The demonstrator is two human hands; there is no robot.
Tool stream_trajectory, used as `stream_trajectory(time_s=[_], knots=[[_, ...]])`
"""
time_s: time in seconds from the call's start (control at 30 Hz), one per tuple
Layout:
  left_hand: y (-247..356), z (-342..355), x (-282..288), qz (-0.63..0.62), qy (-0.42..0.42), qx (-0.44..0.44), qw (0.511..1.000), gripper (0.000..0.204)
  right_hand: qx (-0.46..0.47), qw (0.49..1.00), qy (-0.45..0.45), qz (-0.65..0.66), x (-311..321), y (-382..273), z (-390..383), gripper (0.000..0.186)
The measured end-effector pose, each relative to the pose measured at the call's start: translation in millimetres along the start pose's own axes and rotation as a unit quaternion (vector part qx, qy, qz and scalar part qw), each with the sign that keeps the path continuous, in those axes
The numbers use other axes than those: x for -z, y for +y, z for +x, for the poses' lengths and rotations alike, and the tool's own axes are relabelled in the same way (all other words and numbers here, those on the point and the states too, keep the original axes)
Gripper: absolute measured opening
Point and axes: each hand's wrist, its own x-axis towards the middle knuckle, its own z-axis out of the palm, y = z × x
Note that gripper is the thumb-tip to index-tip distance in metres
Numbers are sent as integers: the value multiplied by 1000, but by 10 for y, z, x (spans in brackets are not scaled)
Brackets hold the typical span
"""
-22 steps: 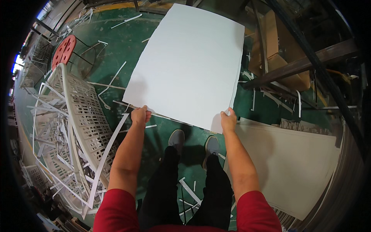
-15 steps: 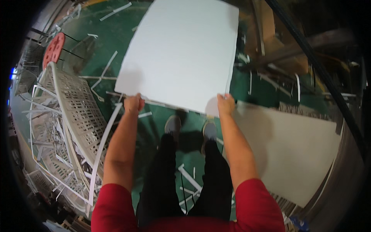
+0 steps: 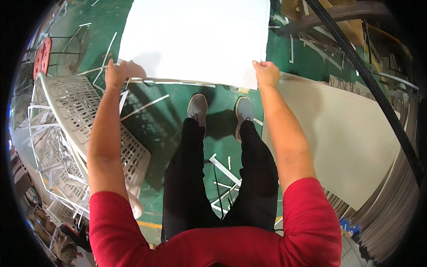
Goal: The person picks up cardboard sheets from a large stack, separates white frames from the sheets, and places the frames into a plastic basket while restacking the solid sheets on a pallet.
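A large white cardboard sheet (image 3: 195,40) stretches out in front of me, its far end beyond the top of the view. At its near left corner is my left hand (image 3: 116,75), thumb and fingers closed at the edge, with some fingers hidden. My right hand (image 3: 267,73) pinches the right edge close to the near right corner. Along the near side, thin strips or a second layer show just below the sheet's edge.
A white plastic basket (image 3: 80,102) full of paper strips stands at my left, with a red stool (image 3: 42,58) beyond it. A stack of greyish sheets (image 3: 338,129) is at my right. A black hose (image 3: 356,62) crosses the upper right. Strips litter the green floor (image 3: 155,164).
Both hands have moved forward, away from me, with the sheet, and spread farther apart. My left hand has shifted outward to the sheet's corner.
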Motion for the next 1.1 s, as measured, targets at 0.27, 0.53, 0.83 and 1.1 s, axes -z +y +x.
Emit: stream_trajectory(time_s=[0.27, 0.53, 0.83, 1.1], knots=[[39, 194, -149, -5, -111, 29, 993, 60, -106, 993, -49, -14, 146, -121, 129, 39], [74, 123, -180, 38, -64, -21, 997, 62, -45, 997, -69, 8, 220, -93, 96, 40], [116, 99, -218, 16, -75, -7, 997, 58, -57, 995, -84, 15, 264, -93, 110, 41], [299, 134, -229, -42, -89, 11, 995, 58, -146, 986, -74, 9, -99, 26, 89, 53]])
